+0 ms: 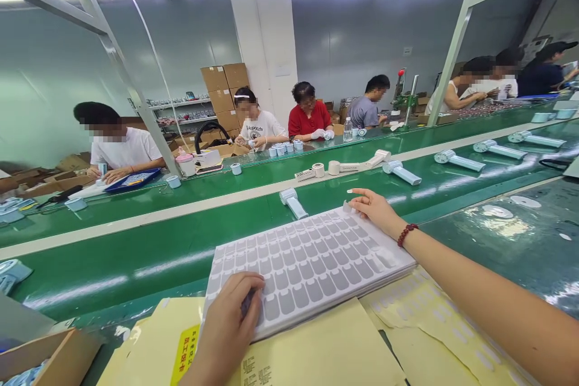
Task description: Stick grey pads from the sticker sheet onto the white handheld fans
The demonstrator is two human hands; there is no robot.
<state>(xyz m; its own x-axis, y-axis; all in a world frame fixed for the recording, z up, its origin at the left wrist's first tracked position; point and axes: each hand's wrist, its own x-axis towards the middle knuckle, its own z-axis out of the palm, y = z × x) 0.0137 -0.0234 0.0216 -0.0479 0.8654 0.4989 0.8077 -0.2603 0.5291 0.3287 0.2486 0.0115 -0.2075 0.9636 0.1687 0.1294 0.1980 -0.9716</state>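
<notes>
A stack of white sheets point(316, 307) with rows of grey rounded stickers lies in front of me. My left hand point(233, 316) rests on the sheet's near left part, fingers bent and thumb apart from the index finger, with nothing visible in it. At the far right corner, my right hand point(373, 208) pinches a small grey sticker point(347, 207) between thumb and fingers, its index finger stretched out. A light blue handheld fan body point(294, 202) lies on the green conveyor belt point(149, 253) just beyond the sheets.
Several more blue fan bodies point(402, 172) lie along the belt to the right, near white fan parts point(357, 164). Yellow backing paper point(325, 344) spreads under the sheets. A cardboard box point(67, 356) stands at lower left. Co-workers point(312, 117) sit across the belt; metal posts point(459, 42) rise beside it.
</notes>
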